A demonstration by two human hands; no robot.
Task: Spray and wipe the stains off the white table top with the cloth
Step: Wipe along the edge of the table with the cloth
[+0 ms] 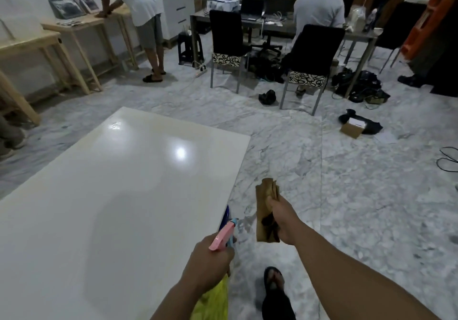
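Note:
The glossy white table top (119, 195) fills the lower left and reflects ceiling lights; no stains stand out on it. My left hand (208, 262) grips a spray bottle (221, 239) with a pink trigger head, held just past the table's right edge. The bottle's yellow body (213, 302) hangs below the hand. My right hand (280, 220) holds a folded brown cloth (266, 210) upright over the floor, to the right of the table.
Marble floor (347, 195) lies to the right, with my sandalled foot (275, 292) on it. Black chairs (228, 44) and a desk (272, 24) with a seated person stand beyond. A standing person (141, 10) leans on wooden tables (74, 29) at the left. Bags and a box (352, 127) litter the floor.

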